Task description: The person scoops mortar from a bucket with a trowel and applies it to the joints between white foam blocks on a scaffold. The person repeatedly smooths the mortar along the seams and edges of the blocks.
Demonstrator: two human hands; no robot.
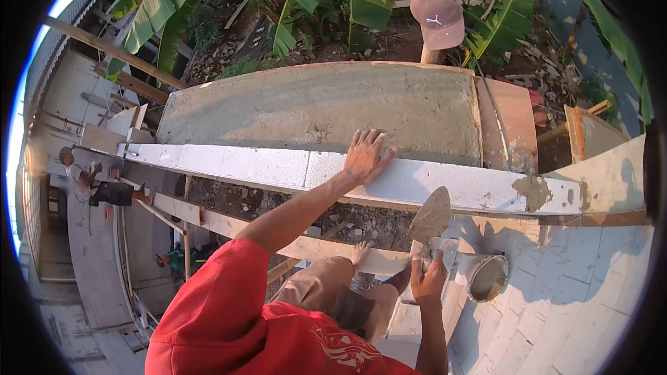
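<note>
My left hand (369, 157) lies flat with fingers spread on the top of a row of white blocks (264, 165), its fingertips reaching the wet cement (319, 114) behind. In my right hand (428, 279) is a pointed trowel (431, 215), gripped by its handle. The blade is coated in grey mortar and points up and away, just short of the block row. A patch of mortar (533, 193) sticks to the blocks at the right. Beside my right hand stands a bucket (488, 278) with grey mortar inside.
A wooden plank (333, 252) runs below the blocks, with my bare foot on it. White block wall (556, 271) rises at right. A pink cap (438, 17) hangs on a post among banana leaves. Another person (97, 184) sits at far left; bamboo poles (187, 236) stand nearby.
</note>
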